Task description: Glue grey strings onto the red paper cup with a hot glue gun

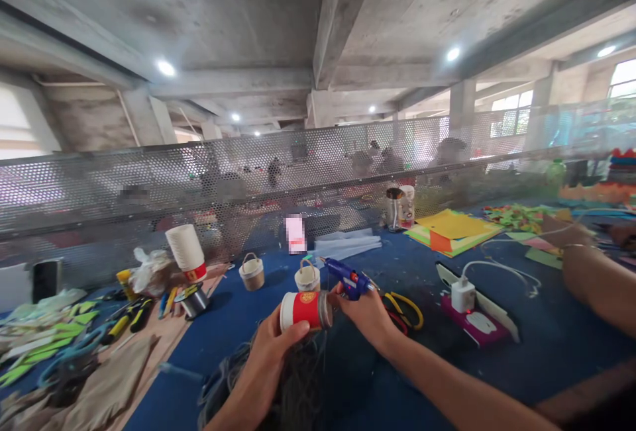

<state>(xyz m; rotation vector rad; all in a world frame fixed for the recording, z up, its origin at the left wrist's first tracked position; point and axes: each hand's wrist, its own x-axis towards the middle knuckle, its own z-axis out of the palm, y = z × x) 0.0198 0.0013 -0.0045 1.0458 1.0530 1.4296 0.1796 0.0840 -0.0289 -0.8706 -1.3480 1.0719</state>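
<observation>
My left hand (271, 351) is closed around a red and white paper cup (304, 310), held on its side above the blue table (238, 315). My right hand (365, 315) grips a blue hot glue gun (348, 277), nozzle pointing up and left, just right of the cup's open end. A tangle of grey twine (293, 384) lies under both hands. Two small twine-wrapped cup baskets (252, 272) (307, 277) with handles stand just beyond the cup.
A stack of paper cups (186, 252), a wire spool (193, 298), pliers (130, 318) and green paper cutouts (44, 345) lie left. Yellow-handled scissors (405, 308), a white charger (463, 295) and coloured paper sheets (454, 229) lie right. Another person's arm (591, 272) rests far right. A metal mesh screen (318, 179) backs the table.
</observation>
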